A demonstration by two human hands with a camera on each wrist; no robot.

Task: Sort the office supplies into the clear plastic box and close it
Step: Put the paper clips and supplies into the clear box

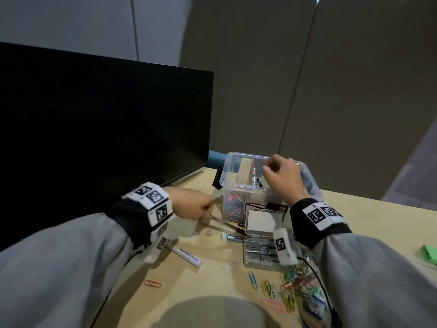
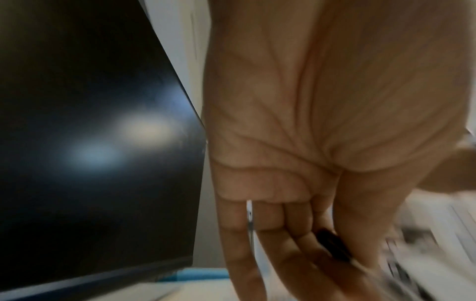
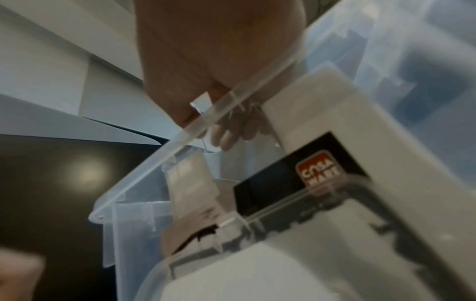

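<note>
1. Readable writing: the white marker [image 1: 186, 253] on the desk [image 1: 212, 280] reads "Whiteboard Marker"; a red label on the box front reads "COSA WARE" [image 3: 320, 172].
2. The clear box [image 1: 236, 185] stands open near the desk's far edge, just right of the dark monitor [image 1: 94, 126]. Inside it show a heap of coloured clips [image 1: 234, 204], a brown cardboard piece [image 1: 244, 174] and upright markers [image 1: 254, 177].
3. The right hand [image 1: 281, 178] hangs over the box's opening with fingers curled, thumb and fingertips pinched on a small silvery piece [image 3: 199, 104], blurred.
4. The left hand [image 1: 194, 203] is low over the desk just left of the box, fingers curled round a thin dark-handled tool [image 1: 227, 224] that slants across the desk.
5. In front of the box lie a white-lidded case [image 1: 262, 221], a tray of staples [image 1: 259, 252], loose staples and scattered paper clips [image 1: 283, 292]; one red clip [image 1: 152, 284] lies apart, left.
6. A green thing [image 1: 429, 253] sits at the right edge.
</note>
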